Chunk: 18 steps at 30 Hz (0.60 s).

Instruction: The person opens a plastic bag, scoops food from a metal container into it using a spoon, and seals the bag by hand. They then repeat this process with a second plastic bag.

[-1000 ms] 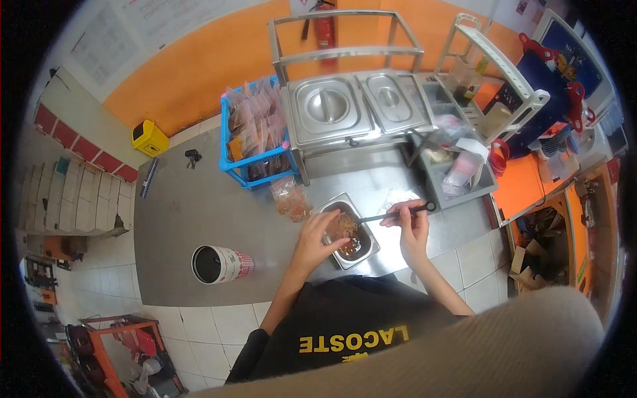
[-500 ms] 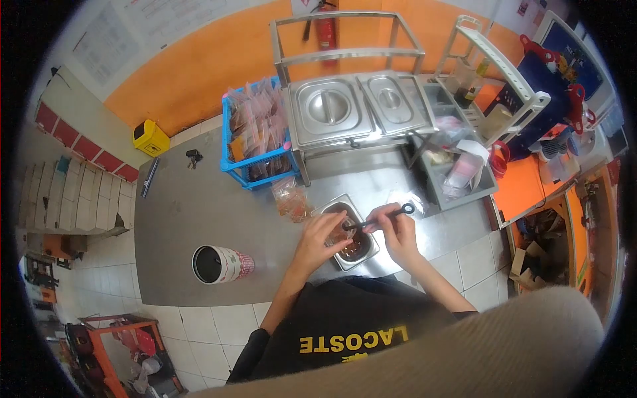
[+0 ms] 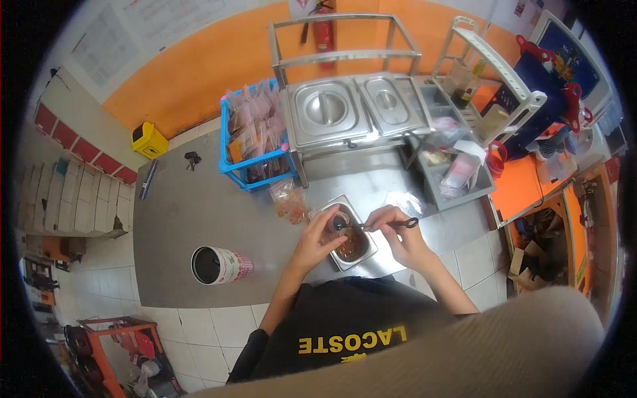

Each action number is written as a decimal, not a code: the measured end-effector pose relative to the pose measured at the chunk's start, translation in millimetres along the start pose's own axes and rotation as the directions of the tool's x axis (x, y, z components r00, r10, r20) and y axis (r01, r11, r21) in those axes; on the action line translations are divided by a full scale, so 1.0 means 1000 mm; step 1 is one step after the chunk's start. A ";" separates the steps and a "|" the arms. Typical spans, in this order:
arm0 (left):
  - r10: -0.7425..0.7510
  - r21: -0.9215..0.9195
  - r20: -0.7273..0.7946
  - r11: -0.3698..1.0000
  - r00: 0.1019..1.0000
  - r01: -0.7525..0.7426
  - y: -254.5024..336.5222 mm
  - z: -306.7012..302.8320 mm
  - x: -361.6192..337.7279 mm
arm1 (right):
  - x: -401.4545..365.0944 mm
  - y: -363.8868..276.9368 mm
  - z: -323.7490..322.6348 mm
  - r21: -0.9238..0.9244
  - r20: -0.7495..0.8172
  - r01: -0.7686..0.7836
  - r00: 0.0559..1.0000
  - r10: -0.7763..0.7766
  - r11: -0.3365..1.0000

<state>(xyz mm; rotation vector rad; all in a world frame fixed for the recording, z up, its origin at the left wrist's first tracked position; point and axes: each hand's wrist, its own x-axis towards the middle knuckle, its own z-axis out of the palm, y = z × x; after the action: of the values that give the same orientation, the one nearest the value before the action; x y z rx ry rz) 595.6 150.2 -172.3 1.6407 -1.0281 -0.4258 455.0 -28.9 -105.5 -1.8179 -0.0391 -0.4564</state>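
A steel food pan [image 3: 340,201] holding brown sauce [image 3: 353,247] with bits in it stands on the metal table in front of my body. My left hand [image 3: 310,244] is closed around a small clear plastic cup [image 3: 339,219] above the pan. Between the fingers of my right hand [image 3: 402,240] is a dark-handled spoon [image 3: 410,223], its handle pointing right. The bowl end of the spoon reaches the cup's opening. How full the cup is cannot be made out. A clear bag with reddish contents [image 3: 288,201] lies just beyond the pan.
A blue basket [image 3: 257,161] of filled bags stands behind, beside a steel warmer with lidded pans [image 3: 325,109]. Left on the table [image 3: 179,225] are a large paper cup [image 3: 229,265], keys [image 3: 192,159] and a pen-like object [image 3: 148,179]. At right is a grey divided bin [image 3: 458,199].
My right hand has lowered and turned the spoon, so its handle end sits lower and farther right. The cup in my left hand now shows its opening more upward.
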 end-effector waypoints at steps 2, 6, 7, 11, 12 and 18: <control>-0.008 -0.037 0.004 0.999 1.000 0.008 0.001 -0.001 0.000 | 0.001 -0.002 -0.004 0.034 -0.002 0.019 1.000 -0.019 0.999; 0.008 -0.101 -0.003 0.995 1.000 -0.009 0.000 0.000 -0.002 | 0.001 -0.001 -0.009 0.115 -0.030 0.027 0.999 -0.024 0.993; 0.002 -0.119 0.000 0.993 1.000 -0.002 -0.001 0.000 -0.002 | 0.000 0.001 -0.011 0.147 -0.044 0.042 0.998 -0.036 0.988; -0.015 -0.344 -0.016 0.939 1.000 0.009 -0.012 0.008 -0.006 | 0.001 0.004 -0.014 0.248 -0.141 0.078 0.989 -0.044 0.966; -0.038 -0.438 -0.011 0.899 0.999 0.029 -0.014 0.010 -0.007 | 0.001 0.004 -0.015 0.270 -0.168 0.066 0.986 -0.020 0.961; -0.071 -0.508 0.042 0.858 0.997 0.083 -0.017 0.012 -0.011 | 0.000 0.020 -0.013 0.481 -0.345 0.005 0.920 0.184 0.876</control>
<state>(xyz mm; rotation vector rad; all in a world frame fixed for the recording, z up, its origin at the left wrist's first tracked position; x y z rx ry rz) 587.8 151.7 -194.8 1.1995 -0.7781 -0.7068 456.1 -46.4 -120.8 -1.2170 0.1909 -0.6646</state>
